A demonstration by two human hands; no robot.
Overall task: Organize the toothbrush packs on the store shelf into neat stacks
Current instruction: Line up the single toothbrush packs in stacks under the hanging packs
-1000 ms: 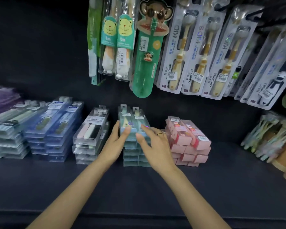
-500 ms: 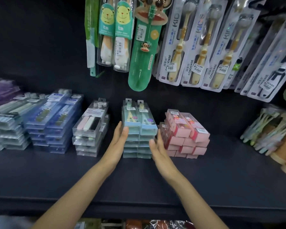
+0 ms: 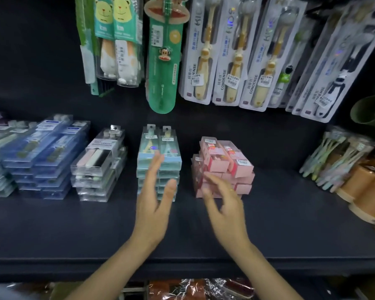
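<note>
Nearest, both forearms reach in from six o'clock over the dark shelf (image 3: 52,224), whose front lip runs straight across with a broad bare strip behind it, so there is room to slide packs forward. The left hand (image 3: 152,213) is spread flat, fingers straight, in front of the teal stack (image 3: 158,167), holding nothing; whether its fingertips touch the packs I cannot tell through the blur. The right hand (image 3: 227,213) sits apart from it toward three o'clock, fingers loosely bent and empty, just before the pink stack (image 3: 223,167), whose top boxes lie skewed and overhang, likely the next to square up. The teal column looks aligned. Toward nine o'clock stand the clear stack (image 3: 100,165) and blue stack (image 3: 46,161), with narrow gaps between neighbours. Farthest, at twelve, hanging kids' brushes (image 3: 232,50) dangle over the stacks, limiting lift height.
</note>
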